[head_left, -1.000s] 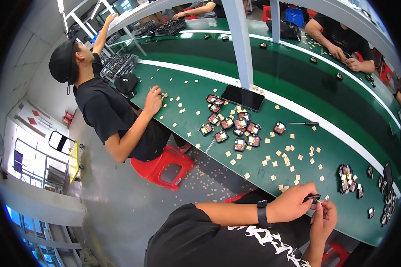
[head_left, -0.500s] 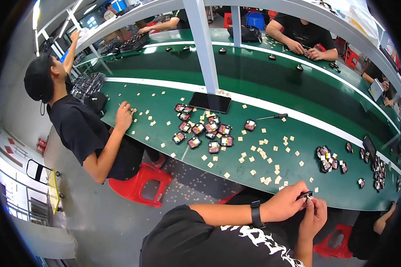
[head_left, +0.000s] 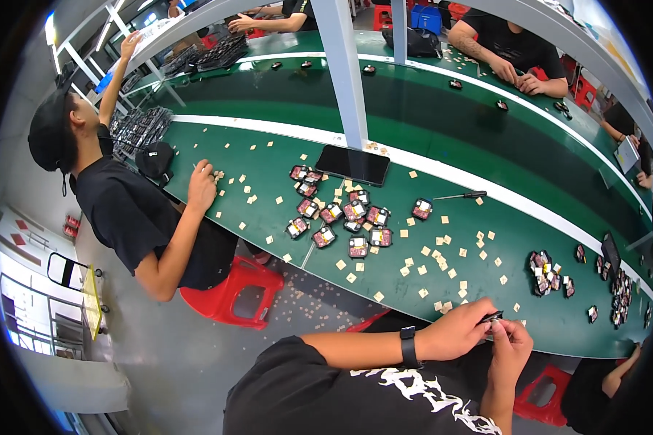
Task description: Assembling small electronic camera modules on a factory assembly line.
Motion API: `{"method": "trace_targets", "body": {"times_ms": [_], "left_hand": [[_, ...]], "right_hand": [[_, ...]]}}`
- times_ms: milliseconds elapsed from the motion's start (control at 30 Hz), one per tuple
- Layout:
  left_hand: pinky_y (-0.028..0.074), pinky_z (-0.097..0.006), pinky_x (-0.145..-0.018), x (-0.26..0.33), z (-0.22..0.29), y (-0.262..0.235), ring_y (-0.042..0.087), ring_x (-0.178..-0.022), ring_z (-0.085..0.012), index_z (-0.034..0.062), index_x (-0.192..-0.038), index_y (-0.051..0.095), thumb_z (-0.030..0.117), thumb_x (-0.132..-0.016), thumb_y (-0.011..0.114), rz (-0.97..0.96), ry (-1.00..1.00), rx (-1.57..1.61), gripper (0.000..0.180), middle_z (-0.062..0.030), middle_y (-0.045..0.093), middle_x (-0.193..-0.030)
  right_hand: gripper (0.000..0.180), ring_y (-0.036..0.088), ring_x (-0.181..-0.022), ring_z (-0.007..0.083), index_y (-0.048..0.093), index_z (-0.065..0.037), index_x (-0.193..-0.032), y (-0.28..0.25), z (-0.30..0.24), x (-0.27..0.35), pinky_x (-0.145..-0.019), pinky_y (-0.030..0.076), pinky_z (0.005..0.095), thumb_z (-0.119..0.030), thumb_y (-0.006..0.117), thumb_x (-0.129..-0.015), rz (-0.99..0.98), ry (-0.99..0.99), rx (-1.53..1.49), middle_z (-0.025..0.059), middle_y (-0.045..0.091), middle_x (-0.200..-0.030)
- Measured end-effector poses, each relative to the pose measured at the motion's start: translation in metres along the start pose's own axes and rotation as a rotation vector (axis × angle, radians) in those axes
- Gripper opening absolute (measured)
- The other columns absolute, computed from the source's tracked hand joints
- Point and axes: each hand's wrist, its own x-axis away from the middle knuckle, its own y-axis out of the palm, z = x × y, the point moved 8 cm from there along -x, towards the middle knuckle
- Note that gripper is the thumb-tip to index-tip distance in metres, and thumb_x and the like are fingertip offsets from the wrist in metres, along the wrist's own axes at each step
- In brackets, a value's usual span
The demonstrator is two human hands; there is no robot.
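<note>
- Left hand (head_left: 453, 335), lower right of frame, black watch (head_left: 408, 347) on the wrist, fingers pinched shut around a small dark tool (head_left: 490, 317).
- Right hand (head_left: 510, 346) pressed against the left from below, fingertips closed on the same spot; whatever small part sits between them too tiny to make out.
- Both hands just off the near edge of the green table (head_left: 283, 163), tool tip right at that edge.
- Just beyond the hands: loose tan squares (head_left: 442, 257) scattered over the green top, more of them spilled on the floor under the table.
- Right of centre: a tight pile of small dark parts (head_left: 545, 264), further such piles toward the far right rim.
- Centre of frame: a cluster of little black trays (head_left: 341, 217) with pink and white insides, lying flat, some touching.
- Beyond the cluster: a black phone (head_left: 353, 164) flat at the foot of a grey post (head_left: 345, 69); a screwdriver (head_left: 459, 196) lying to its right.
- Left of frame: a person in cap and black shirt on a red stool (head_left: 232, 293), one hand (head_left: 202, 190) on the table among squares, other arm raised.
- Top of frame: other people's hands at work across the far side of the table.
</note>
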Motion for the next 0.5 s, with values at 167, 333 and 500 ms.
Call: {"method": "trace_targets", "body": {"times_ms": [167, 333, 500], "left_hand": [[0.059, -0.033, -0.081, -0.008, 0.000, -0.031, 0.074, -0.091, -0.0212, -0.0056, -0.124, 0.050, -0.003, -0.102, 0.049, -0.011, -0.115, 0.257, 0.022, -0.0168, 0.066, -0.103], [0.059, -0.032, -0.087, -0.002, -0.007, -0.069, 0.071, -0.102, -0.0204, -0.0041, -0.132, 0.048, 0.000, -0.106, 0.048, -0.005, -0.127, 0.208, 0.026, -0.0164, 0.063, -0.120], [0.061, -0.037, -0.095, 0.002, -0.006, -0.113, 0.067, -0.113, -0.0232, -0.0015, -0.130, 0.049, -0.002, -0.105, 0.048, 0.145, -0.187, 0.453, 0.025, -0.0182, 0.062, -0.126]], "right_hand": [[0.019, 0.051, -0.068, 0.0049, 0.066, 0.002, -0.092, 0.035, -0.011, -0.029, -0.058, 0.039, 0.0203, 0.004, 0.080, -0.080, -0.039, 0.042, 0.004, -0.0015, 0.054, -0.076], [0.029, 0.057, -0.072, 0.0089, 0.064, -0.003, -0.102, 0.086, -0.008, -0.051, -0.063, 0.049, 0.0231, 0.005, 0.080, -0.079, -0.213, 0.182, -0.210, 0.0007, 0.057, -0.083], [0.014, 0.059, -0.072, 0.0054, 0.065, 0.000, -0.100, 0.147, -0.024, -0.059, -0.062, 0.050, 0.0217, -0.005, 0.075, -0.092, -0.417, 0.401, -0.297, -0.0003, 0.063, -0.083]]}}
